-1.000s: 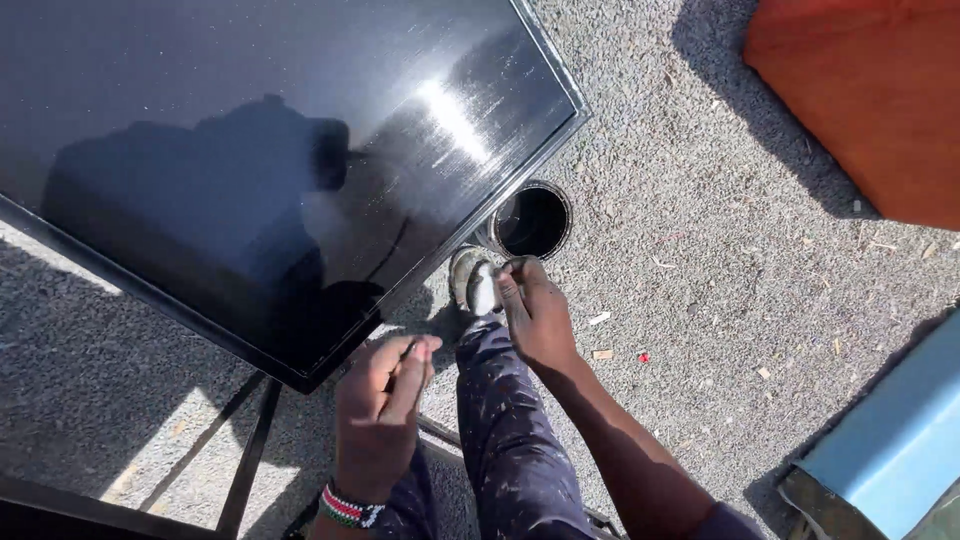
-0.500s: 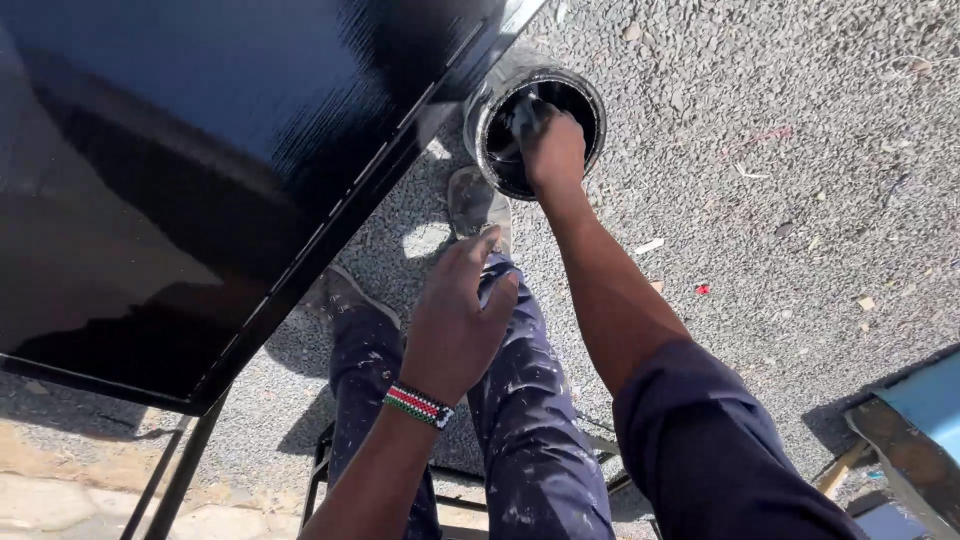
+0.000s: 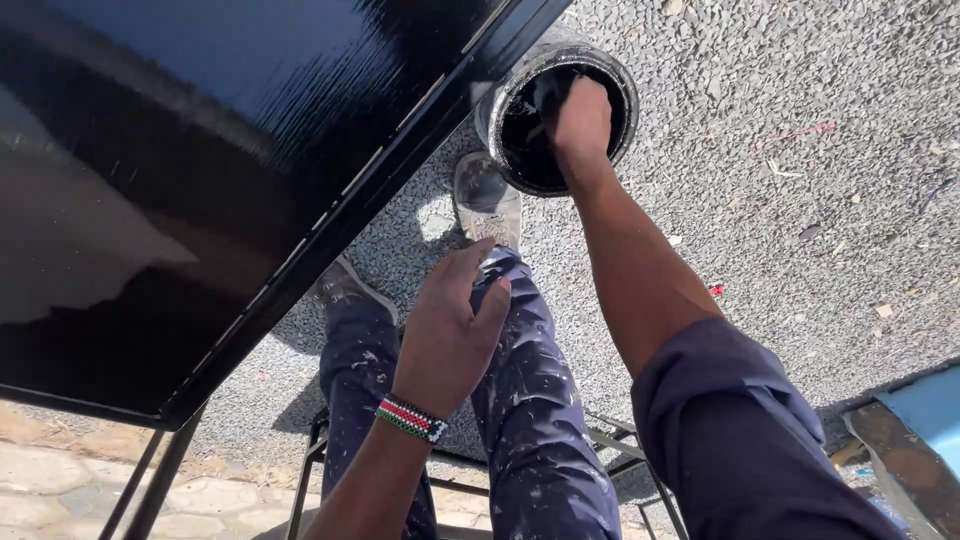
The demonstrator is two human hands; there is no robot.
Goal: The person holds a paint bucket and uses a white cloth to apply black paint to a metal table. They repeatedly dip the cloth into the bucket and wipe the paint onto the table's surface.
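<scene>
R hand dipped in black paint can, grip can't be told; L hand rested on knee near can, fingers together. Glossy black panel seen beside can.

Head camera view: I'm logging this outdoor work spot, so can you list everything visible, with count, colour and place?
Panel: one, glossy black, upper left, on a dark metal stand.
Paint can: one, black inside, on the ground at top centre, partly under the panel's edge.
Gravel ground: grey, right and centre.
Paving stones: tan, lower left corner.
Blue object: one, with a rusty edge, lower right.
Metal seat frame: one, dark, beneath the legs.
Shoes: two, worn grey, beside the can.
Trousers: dark blue, paint-speckled.
Bracelet: one, beaded red, white, green and black, left wrist.
Left hand: resting open on the knee.
Right hand: reaching into the can; its grip is hidden.
</scene>
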